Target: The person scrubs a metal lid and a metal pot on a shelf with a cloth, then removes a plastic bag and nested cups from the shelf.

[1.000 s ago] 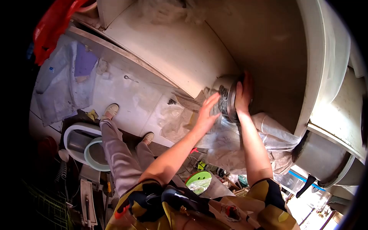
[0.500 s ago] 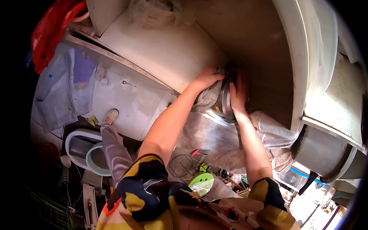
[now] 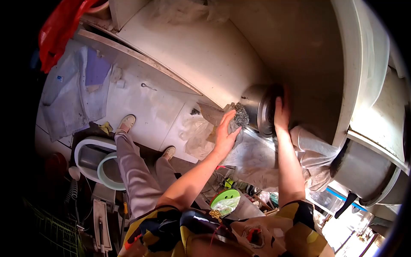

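A shiny round metal pot (image 3: 252, 96) sits at the edge of the cabinet's inner board, its dark ringed end turned toward my right hand. My right hand (image 3: 281, 113) presses against that ringed end, with the fingers partly hidden behind it. My left hand (image 3: 226, 136) is closed around a steel wool scrubber (image 3: 242, 115) and a crumpled grey cloth (image 3: 231, 124). The scrubber is right beside the pot's side; I cannot tell whether they touch. Below the pot lies a crinkled clear plastic sheet (image 3: 257, 150).
The cabinet's pale board (image 3: 192, 51) spans the top. A large metal pot (image 3: 357, 169) stands at right. Below are a green perforated dish (image 3: 224, 200) and clutter. At left, a pale green basin (image 3: 112, 173), a spoon (image 3: 148, 87) and plastic sheets (image 3: 64, 107) lie on the floor.
My left hand has drawn down and back from the pot with the cloth, and the steel wool now shows. More of the pot's side is visible. My right hand stays on it.
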The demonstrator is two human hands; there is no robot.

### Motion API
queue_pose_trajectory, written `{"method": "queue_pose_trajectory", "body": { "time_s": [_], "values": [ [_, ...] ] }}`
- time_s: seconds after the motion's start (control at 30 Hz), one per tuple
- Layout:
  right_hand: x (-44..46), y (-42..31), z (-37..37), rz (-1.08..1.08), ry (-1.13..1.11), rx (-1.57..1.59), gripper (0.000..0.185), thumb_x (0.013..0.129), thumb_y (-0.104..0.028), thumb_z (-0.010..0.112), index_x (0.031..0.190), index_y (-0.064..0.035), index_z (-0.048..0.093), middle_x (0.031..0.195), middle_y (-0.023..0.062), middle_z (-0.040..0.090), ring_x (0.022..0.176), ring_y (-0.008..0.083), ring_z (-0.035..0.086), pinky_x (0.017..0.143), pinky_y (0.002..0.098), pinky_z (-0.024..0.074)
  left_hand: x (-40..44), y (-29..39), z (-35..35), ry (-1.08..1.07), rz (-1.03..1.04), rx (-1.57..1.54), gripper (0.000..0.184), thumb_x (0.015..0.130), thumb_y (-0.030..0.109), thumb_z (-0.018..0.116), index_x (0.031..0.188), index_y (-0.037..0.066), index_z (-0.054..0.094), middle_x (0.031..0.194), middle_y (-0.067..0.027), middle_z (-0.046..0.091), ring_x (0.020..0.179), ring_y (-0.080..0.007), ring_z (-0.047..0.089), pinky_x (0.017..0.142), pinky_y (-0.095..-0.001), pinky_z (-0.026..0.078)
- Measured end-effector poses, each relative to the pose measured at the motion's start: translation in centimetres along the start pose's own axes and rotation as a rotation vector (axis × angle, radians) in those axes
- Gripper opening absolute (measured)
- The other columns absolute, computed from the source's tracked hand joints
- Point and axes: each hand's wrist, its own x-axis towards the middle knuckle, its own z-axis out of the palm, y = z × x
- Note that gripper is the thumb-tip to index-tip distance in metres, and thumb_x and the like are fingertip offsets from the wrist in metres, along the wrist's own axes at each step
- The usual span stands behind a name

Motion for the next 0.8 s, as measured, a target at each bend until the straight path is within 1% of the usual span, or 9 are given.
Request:
{"method": "queue_pose_trajectory", "body": {
  "time_s": [0.07,0.1,0.17,0.3,0.47,0.57,0.63,0.7,0.8],
  "values": [
    [-1.2,2.6,0.6,0.198,0.227,-0.295,0.056,0.089,-0.029,0.047,0.137,-0.0018,0.034,0.139,0.0208,0.035,0.130,0.0348,0.032,0.108,0.0386,0.0229,0.4,1.0,-0.2,0.003,0.029,0.016,0.048,0.072,-0.001,0.064,0.118,0.000,0.050,0.127,-0.0122,0.050,0.120,-0.0257,0.046,0.103,-0.0323,0.032],
    [-1.7,3.0,1.8,0.221,0.222,-0.445,0.060,0.090,-0.037,0.045,0.138,-0.0037,0.033,0.139,0.0224,0.034,0.129,0.0363,0.032,0.107,0.0399,0.0239,0.7,1.2,-0.2,0.011,0.066,0.034,0.048,0.072,-0.001,0.064,0.118,0.000,0.050,0.127,-0.0123,0.049,0.120,-0.0258,0.046,0.103,-0.0320,0.032],
    [-2.5,3.7,2.3,0.347,0.246,-0.331,0.062,0.090,-0.044,0.044,0.138,-0.0051,0.034,0.139,0.0237,0.034,0.128,0.0376,0.033,0.107,0.0401,0.0240,2.0,1.0,1.2,-0.004,0.069,0.057,0.048,0.072,-0.001,0.064,0.118,0.000,0.050,0.126,-0.0136,0.049,0.119,-0.0272,0.046,0.102,-0.0322,0.034],
    [-2.4,4.8,2.0,0.314,0.235,-0.348,0.064,0.090,-0.047,0.043,0.138,-0.0066,0.033,0.138,0.0250,0.034,0.128,0.0392,0.032,0.107,0.0410,0.0232,7.9,0.5,2.6,0.071,0.194,0.163,0.045,0.073,0.006,0.066,0.116,0.000,0.053,0.119,-0.0186,0.054,0.112,-0.0333,0.051,0.096,-0.0353,0.039],
    [-1.8,4.3,1.9,0.203,0.202,-0.262,0.065,0.089,-0.047,0.044,0.140,-0.0078,0.031,0.138,0.0272,0.032,0.127,0.0418,0.031,0.107,0.0437,0.0240,15.7,1.6,3.6,-0.256,-0.036,0.303,0.044,0.074,0.014,0.066,0.112,-0.003,0.054,0.107,-0.0238,0.059,0.105,-0.0359,0.055,0.090,-0.0364,0.043],
    [-1.6,3.5,1.5,0.159,0.168,-0.346,0.064,0.090,-0.046,0.042,0.140,-0.0083,0.031,0.138,0.0275,0.032,0.127,0.0422,0.032,0.106,0.0438,0.0245,9.8,3.0,2.9,-0.053,-0.049,0.421,0.044,0.074,0.013,0.067,0.112,-0.004,0.054,0.109,-0.0246,0.058,0.106,-0.0371,0.054,0.091,-0.0374,0.043],
    [-1.3,3.5,1.8,0.168,0.170,-0.328,0.063,0.090,-0.046,0.041,0.140,-0.0085,0.030,0.138,0.0275,0.032,0.127,0.0423,0.032,0.106,0.0439,0.0249,4.0,1.5,2.6,0.081,0.079,0.349,0.042,0.073,0.007,0.066,0.112,-0.004,0.052,0.113,-0.0251,0.054,0.106,-0.0399,0.053,0.089,-0.0420,0.043],
    [-2.0,3.4,1.7,0.190,0.148,-0.321,0.062,0.091,-0.045,0.040,0.140,-0.0088,0.030,0.138,0.0275,0.032,0.126,0.0424,0.032,0.106,0.0441,0.0253,-0.6,1.7,2.9,0.049,0.033,0.300,0.043,0.072,-0.001,0.064,0.112,-0.006,0.051,0.115,-0.0255,0.052,0.106,-0.0405,0.052,0.092,-0.0417,0.042],
    [-1.7,3.7,1.9,0.161,0.170,-0.348,0.061,0.091,-0.045,0.039,0.140,-0.0083,0.031,0.138,0.0275,0.032,0.126,0.0427,0.032,0.105,0.0443,0.0260,-1.4,1.4,3.4,0.087,0.082,0.362,0.043,0.072,0.000,0.065,0.112,-0.008,0.051,0.117,-0.0255,0.051,0.111,-0.0394,0.050,0.095,-0.0385,0.041]
  ]
}}
